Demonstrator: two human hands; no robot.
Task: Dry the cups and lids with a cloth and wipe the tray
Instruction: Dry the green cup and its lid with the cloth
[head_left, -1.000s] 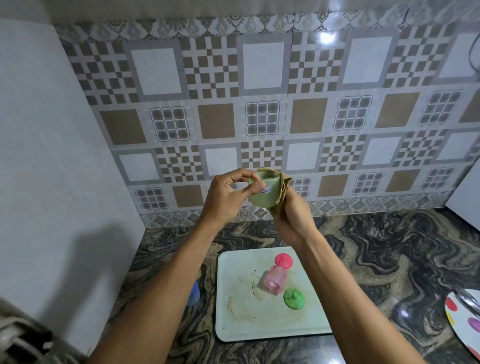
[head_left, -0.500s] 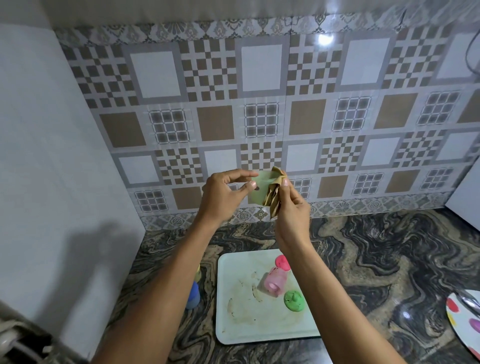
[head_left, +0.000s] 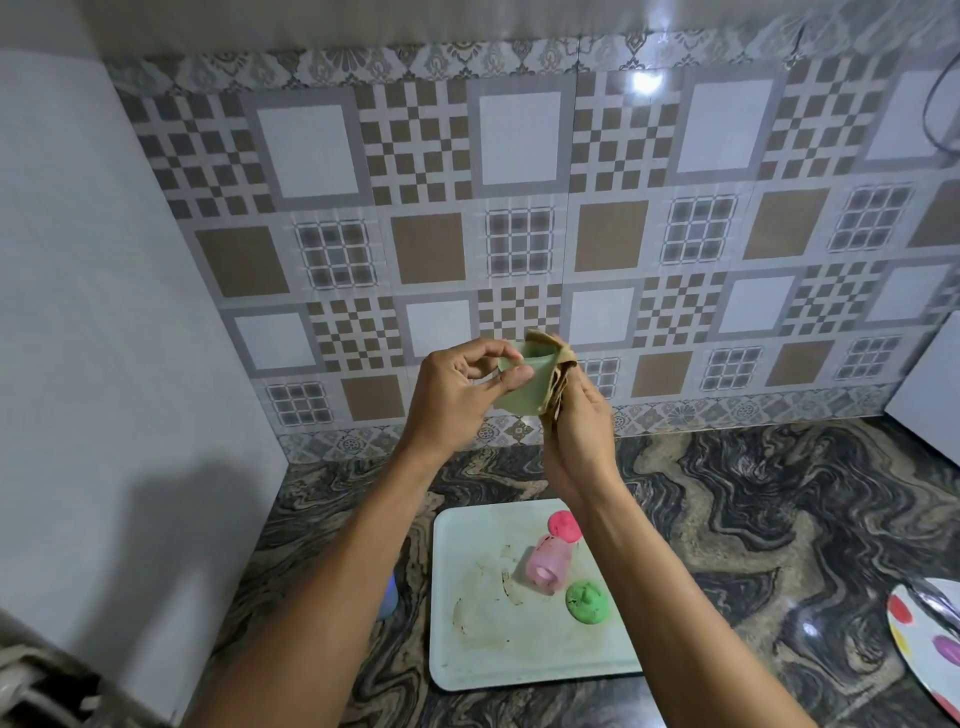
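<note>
Two cups: one green cup (head_left: 524, 387), one pink cup (head_left: 548, 566). Two lids: one pink lid (head_left: 564, 525), one green lid (head_left: 587, 601). One cloth (head_left: 555, 358). One white tray (head_left: 467, 660). One spotted plate (head_left: 924, 639). One blue object (head_left: 388, 597), partly hidden.
</note>
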